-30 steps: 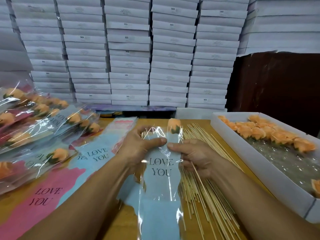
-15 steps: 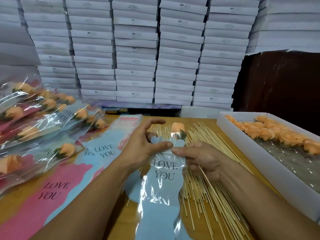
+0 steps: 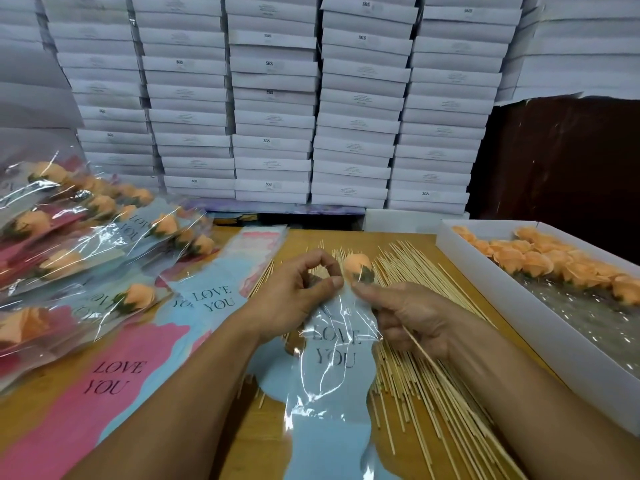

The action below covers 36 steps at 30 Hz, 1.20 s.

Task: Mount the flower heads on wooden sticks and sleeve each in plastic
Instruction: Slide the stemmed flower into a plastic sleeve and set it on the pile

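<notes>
Wooden table point(image 3: 304, 239), stacked white boxes point(image 3: 273, 98) behind

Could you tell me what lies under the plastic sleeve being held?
Under the sleeve show loose wooden sticks and bare table. Its blue print hides whatever lies directly beneath.

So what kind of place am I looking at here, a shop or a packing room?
Most likely a small packing workroom: white boxes stacked against the back wall, loose wooden sticks on the table, and a pile of sleeved flowers beside it.
</notes>
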Available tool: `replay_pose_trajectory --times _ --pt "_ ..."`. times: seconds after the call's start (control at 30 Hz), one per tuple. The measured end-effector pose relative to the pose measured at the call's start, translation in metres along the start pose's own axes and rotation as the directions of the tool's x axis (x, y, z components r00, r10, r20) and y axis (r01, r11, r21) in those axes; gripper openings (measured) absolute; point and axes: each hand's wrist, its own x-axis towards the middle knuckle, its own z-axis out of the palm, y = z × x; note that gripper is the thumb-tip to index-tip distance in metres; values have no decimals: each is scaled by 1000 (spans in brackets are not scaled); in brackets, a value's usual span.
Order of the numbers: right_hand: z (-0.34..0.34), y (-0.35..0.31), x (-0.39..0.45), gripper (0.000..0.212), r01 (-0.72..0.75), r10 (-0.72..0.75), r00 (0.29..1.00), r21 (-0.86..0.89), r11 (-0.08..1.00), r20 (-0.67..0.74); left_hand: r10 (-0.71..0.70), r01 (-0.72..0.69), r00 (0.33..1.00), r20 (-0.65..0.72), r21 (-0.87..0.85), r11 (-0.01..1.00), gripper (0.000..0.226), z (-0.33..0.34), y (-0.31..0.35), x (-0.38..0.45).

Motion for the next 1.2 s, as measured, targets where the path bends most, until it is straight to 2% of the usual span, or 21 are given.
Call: replay_pose_trajectory --times 0.07,0.17,0.33,0.47,0.7,0.87,1.2 --pt "-10 -10 -1 38 -13 18 996 57 998 -87 -46 47 997 54 -20 999 16 0 -1 -2" --pt "-35 -41 4 35 57 -12 978 211 976 -208 -99 120 975 197 -98 988 22 -1 -2 -3" --pt "-59 -97 25 28 121 -109 868 -8 993 -485 -142 220 899 414 -147 964 25 0 3 -6" --pt "-63 -127 42 32 167 -160 793 -44 985 -588 -109 233 861 496 -197 952 19 1 6 -6" --pt "-65 -147 58 30 193 -186 725 -65 979 -663 -60 203 839 541 -207 957 14 -1 4 -4" --pt "-62 -140 66 33 144 -170 750 -93 985 -639 -35 191 839 544 -233 954 15 -4 0 -3" --pt "-59 -133 66 32 88 -156 754 -137 987 -639 -91 212 863 497 -193 958 16 -3 1 -3"
